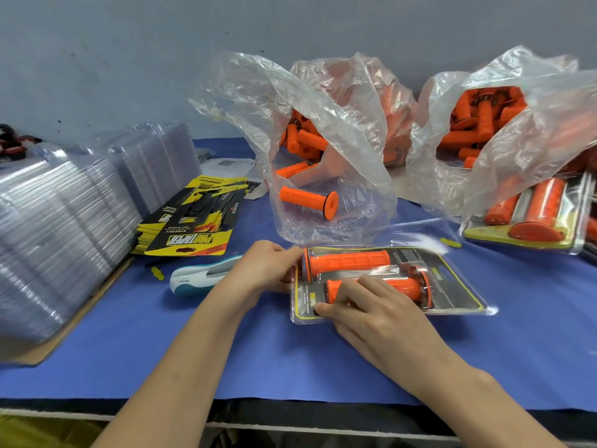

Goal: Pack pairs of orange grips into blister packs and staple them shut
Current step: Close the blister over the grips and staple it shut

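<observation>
Two grips: both orange, both inside the blister pack (pixel 452 295), side by side along its length. The upper grip (pixel 349 261) has its flange to the left and the lower grip (pixel 405 286) has its flange to the right.
Blister pack: lies flat on the blue table cover (pixel 193 350), in front of the person, with a dark printed card with a yellow border inside it.
Left hand (pixel 265 266): at the left end of the pack, with the fingers curled round that edge and gripping it.
Right hand (pixel 365 305): lies on top of the pack, over the left part of the lower grip. The fingers are spread and only a little bent, and they press down on the clear plastic without closing round anything.
Stapler (pixel 200 279): white and teal, on the cover just left of the left hand, and no hand touches it.
Cards (pixel 190 221): a loose pile of yellow and black cards, behind the stapler.
Empty shells (pixel 64 221): tall stacks of clear plastic shells at the far left.
Bags (pixel 323 124): clear plastic bags behind the pack, open and holding many loose orange grips. One single grip (pixel 307 198) lies at the mouth of the nearest bag.
Filled packs (pixel 533 215): at the right edge, with orange grips in them, partly under a bag.
</observation>
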{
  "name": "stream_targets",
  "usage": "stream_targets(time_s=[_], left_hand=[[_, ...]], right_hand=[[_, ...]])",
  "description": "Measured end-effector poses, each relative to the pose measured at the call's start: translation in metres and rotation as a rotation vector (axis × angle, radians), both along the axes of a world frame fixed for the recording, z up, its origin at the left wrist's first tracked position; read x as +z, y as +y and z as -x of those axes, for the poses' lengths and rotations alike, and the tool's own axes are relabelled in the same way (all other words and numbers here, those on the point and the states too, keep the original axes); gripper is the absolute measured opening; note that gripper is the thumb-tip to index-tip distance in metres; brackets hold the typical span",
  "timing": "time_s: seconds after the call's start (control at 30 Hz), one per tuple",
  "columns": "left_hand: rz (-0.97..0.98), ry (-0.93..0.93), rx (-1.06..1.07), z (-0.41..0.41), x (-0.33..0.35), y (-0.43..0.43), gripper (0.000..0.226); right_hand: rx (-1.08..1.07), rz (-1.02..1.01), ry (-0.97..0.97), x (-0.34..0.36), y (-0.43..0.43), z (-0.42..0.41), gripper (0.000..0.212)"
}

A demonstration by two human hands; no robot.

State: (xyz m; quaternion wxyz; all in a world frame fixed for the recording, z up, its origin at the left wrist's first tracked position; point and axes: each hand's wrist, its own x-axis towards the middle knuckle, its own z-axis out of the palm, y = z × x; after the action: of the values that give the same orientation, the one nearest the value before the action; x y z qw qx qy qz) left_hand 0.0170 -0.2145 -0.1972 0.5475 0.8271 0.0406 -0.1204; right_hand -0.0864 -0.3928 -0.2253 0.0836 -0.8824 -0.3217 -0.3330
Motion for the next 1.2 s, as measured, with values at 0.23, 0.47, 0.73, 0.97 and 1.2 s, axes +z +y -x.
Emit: stream_targets(time_s=[0.23, 0.47, 0.73, 0.97, 1.2], left_hand=[[-0.049, 0.022, -0.031, -0.009, -0.003, -0.001, 0.033], [0.087, 0.121, -0.235, -0.013, 0.004, 0.009, 0.030], [0.144, 0.096, -0.288, -0.005, 0.008, 0.009, 0.014], [-0.159, -0.302, -0.130, 0.000, -0.003, 0.009, 0.010], [-0.675, -0.797, -0.432, 0.006, -0.015, 0.033, 0.027]], right_hand=[[0.033, 0.029, -0.031, -0.002, -0.003, -0.001, 0.022], [-0.002, 0.028, -0.026, -0.002, -0.005, 0.001, 0.018], [-0.073, 0.047, -0.019, -0.004, 0.002, 0.002, 0.014], [-0.122, -0.010, -0.035, -0.003, 0.007, 0.003, 0.017], [-0.100, -0.088, -0.047, 0.006, -0.001, 0.003, 0.023]])
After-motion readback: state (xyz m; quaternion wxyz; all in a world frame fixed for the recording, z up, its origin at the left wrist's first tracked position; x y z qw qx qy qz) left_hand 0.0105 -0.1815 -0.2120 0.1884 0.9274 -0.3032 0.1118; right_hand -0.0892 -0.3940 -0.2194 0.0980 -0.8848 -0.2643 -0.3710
